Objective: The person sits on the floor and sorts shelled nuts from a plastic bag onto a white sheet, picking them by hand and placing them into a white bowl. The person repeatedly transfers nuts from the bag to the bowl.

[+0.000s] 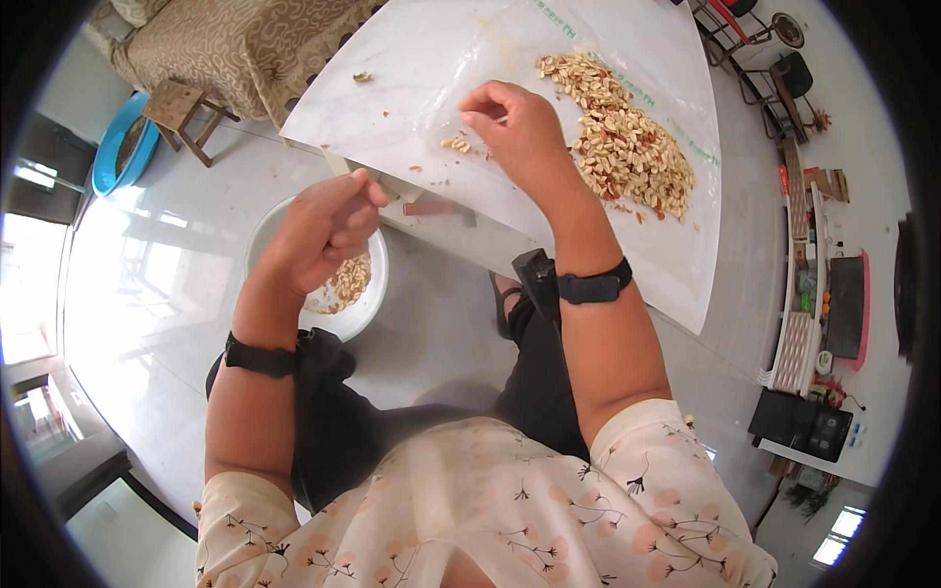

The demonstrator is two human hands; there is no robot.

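Observation:
A heap of shelled peanuts (632,143), mostly pale with some still in red skin, lies on a clear plastic bag (507,33) spread over the white tabletop (419,44). Above the tabletop, left of the heap, is my right hand (514,125), its thumb and forefinger close together. A small pale spot shows within its curled fingers; I cannot tell what it is. A few peanuts (457,143) lie just below that hand. My left hand (323,231), half curled and slightly blurred, hovers over a white basin (378,294) holding peanuts (349,283). Its palm is partly hidden.
Bits of skin (415,169) are scattered near the table's front edge. A wooden stool (176,110) and a blue basin (129,158) stand on the floor at left, by a cloth-covered sofa (191,51). Shelving (798,294) lines the right side.

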